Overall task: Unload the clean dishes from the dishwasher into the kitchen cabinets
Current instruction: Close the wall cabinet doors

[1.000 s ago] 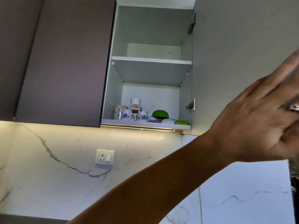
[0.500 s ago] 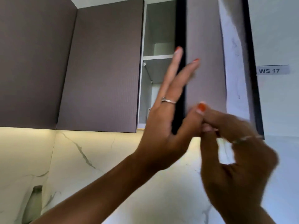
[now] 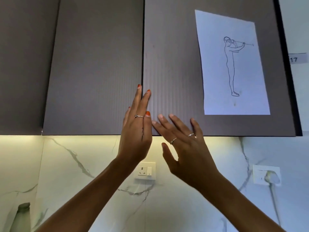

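Note:
The brown ribbed cabinet door is closed flush with its neighbour door, so the cups and bowls inside are hidden. My left hand is raised with straight fingers, its fingertips on the seam between the two doors. My right hand is spread open just below the door's lower edge, fingertips near or on its surface. Neither hand holds anything. No dishes or dishwasher are in view.
A paper sheet with a line drawing is stuck on the closed door. Below the cabinets runs a lit marble backsplash with a white socket in the middle and a second socket at the right. A bottle top shows at bottom left.
The cabinet door, wide open a second ago and half closed half a second ago, is now fully closed. Both hands followed it to the door front and opened flat.

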A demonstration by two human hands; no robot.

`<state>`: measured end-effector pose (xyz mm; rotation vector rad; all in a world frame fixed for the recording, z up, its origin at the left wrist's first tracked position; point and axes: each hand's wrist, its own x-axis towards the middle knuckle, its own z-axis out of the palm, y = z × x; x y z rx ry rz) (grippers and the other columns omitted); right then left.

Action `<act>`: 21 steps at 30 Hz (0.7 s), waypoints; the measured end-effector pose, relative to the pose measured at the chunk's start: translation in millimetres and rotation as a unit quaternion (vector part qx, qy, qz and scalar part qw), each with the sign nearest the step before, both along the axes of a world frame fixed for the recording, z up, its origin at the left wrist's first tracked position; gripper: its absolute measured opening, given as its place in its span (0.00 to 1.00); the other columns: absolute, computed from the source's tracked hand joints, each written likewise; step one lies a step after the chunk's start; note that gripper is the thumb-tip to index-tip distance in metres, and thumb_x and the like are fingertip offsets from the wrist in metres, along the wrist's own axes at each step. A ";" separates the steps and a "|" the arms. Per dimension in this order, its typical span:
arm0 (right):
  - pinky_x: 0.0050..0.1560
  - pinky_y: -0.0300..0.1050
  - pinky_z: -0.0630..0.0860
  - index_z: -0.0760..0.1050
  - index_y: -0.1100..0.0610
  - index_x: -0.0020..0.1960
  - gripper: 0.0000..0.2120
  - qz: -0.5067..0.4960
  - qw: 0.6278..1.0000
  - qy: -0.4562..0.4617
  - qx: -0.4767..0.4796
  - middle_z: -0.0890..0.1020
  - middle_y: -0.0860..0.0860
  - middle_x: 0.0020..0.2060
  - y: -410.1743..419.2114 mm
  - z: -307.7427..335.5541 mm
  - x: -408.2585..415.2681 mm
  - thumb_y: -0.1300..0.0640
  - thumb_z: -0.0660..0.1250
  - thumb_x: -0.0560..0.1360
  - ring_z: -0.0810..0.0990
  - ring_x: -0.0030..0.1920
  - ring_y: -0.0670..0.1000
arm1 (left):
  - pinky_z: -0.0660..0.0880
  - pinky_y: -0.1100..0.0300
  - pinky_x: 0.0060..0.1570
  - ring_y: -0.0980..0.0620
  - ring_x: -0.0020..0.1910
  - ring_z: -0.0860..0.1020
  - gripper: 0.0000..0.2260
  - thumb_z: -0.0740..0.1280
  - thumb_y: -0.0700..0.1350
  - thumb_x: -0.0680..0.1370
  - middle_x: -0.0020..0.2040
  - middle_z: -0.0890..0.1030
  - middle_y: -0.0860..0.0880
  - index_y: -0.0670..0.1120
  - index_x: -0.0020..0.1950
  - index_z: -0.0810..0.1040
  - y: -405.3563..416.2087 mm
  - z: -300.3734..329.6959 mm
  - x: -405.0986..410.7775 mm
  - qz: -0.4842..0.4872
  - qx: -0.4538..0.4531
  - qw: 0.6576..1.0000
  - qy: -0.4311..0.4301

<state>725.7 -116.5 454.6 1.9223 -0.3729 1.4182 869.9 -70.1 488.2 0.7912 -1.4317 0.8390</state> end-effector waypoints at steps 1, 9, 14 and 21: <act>0.70 0.67 0.60 0.59 0.47 0.74 0.25 -0.033 0.999 -0.001 0.002 0.65 0.48 0.73 -3.9 1.6 2.1 0.46 0.53 0.77 0.62 0.74 0.52 | 0.52 0.47 0.75 0.62 0.75 0.50 0.22 0.45 0.55 0.80 0.76 0.48 0.60 0.57 0.74 0.51 -6.0 0.8 5.9 0.039 0.016 0.999 0.016; 0.71 0.65 0.54 0.53 0.46 0.76 0.31 -0.194 0.980 0.008 0.049 0.58 0.52 0.76 -74.6 6.1 17.4 0.35 0.47 0.76 0.56 0.76 0.57 | 0.42 0.47 0.71 0.49 0.77 0.47 0.27 0.34 0.58 0.79 0.78 0.47 0.49 0.48 0.77 0.42 -45.7 2.6 44.6 0.374 0.098 0.921 -0.056; 0.71 0.65 0.55 0.54 0.46 0.76 0.32 -0.218 0.975 0.003 0.036 0.58 0.52 0.76 -99.6 7.4 27.9 0.35 0.48 0.75 0.56 0.76 0.57 | 0.39 0.50 0.72 0.51 0.76 0.42 0.28 0.37 0.58 0.79 0.78 0.41 0.51 0.49 0.77 0.40 -75.7 -3.9 55.1 0.351 0.133 0.926 -0.049; 0.72 0.64 0.51 0.54 0.47 0.76 0.34 -0.227 0.974 -0.009 0.003 0.57 0.53 0.76 -114.0 4.1 32.6 0.35 0.54 0.74 0.55 0.76 0.58 | 0.44 0.50 0.73 0.51 0.77 0.46 0.28 0.42 0.56 0.80 0.79 0.44 0.50 0.48 0.78 0.43 -92.6 -8.0 58.4 0.309 0.131 0.941 -0.041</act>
